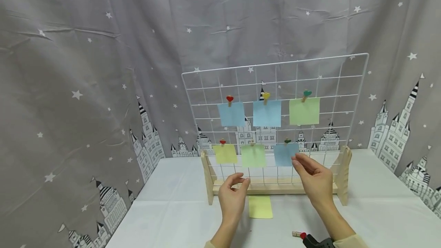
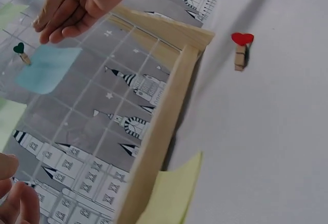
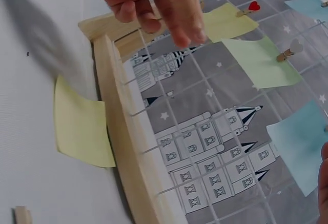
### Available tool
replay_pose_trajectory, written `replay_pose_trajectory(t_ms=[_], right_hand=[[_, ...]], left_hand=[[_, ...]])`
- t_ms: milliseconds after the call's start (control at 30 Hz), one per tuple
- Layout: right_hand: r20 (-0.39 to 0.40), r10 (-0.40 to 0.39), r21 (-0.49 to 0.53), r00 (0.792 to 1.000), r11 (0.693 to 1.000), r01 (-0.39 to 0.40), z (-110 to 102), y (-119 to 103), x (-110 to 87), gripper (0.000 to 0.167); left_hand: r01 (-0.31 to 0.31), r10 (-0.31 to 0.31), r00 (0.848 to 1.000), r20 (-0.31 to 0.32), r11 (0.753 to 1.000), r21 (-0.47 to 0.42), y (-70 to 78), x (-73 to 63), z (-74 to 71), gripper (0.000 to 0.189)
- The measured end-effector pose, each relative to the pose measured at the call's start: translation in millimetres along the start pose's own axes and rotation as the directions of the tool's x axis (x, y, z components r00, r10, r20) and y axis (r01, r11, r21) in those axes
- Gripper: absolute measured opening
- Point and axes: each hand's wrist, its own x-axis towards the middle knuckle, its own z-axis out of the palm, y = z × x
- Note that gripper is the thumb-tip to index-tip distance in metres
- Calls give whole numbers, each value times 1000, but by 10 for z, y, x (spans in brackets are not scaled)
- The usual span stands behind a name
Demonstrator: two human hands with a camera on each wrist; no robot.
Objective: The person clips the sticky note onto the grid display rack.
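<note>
My right hand (image 1: 314,179) is raised at the lower right corner of a blue sticky note (image 1: 285,154), its fingertips close beside the paper and loosely bent. A dark green heart clothespin (image 2: 22,53) holds that note on the white wire grid (image 1: 358,83). In front of the grid's lower left part is my left hand (image 1: 232,198), fingers loosely curved with nothing between them. Nearest to it are a hanging yellow note (image 1: 225,154) and a light green note (image 3: 262,64). Another yellow note (image 1: 260,207) lies on the table by the stand.
A clothespin with a red heart (image 2: 241,49) lies on the table near my right wrist. Higher on the grid hang two blue notes (image 1: 231,115) and a green note (image 1: 304,111), all clipped. A wooden base (image 1: 275,189) supports the grid before a grey patterned curtain (image 1: 138,41).
</note>
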Motion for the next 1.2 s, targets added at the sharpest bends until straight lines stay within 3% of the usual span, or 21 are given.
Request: replay_pose_trajectory(t_ms=[233,433,733,1200], right_hand=[[13,54,-64,998,997,-53,-66,75,-107,30],[18,93,-92,995,992,-91,-134,120,-196,31],[86,172,-160,981,975,-157,-234,289,-344,36],[128,264,-175,956,955,-240,-313,459,-526,43]], left_hand=[[39,-39,999,-4,997,61,-163,-34,-68,19],[85,-90,995,42,990,109,-304,-52,-99,24],[165,-178,980,86,977,135,-464,-74,-88,27],[192,-211,967,143,972,135,-520,-67,-77,30]])
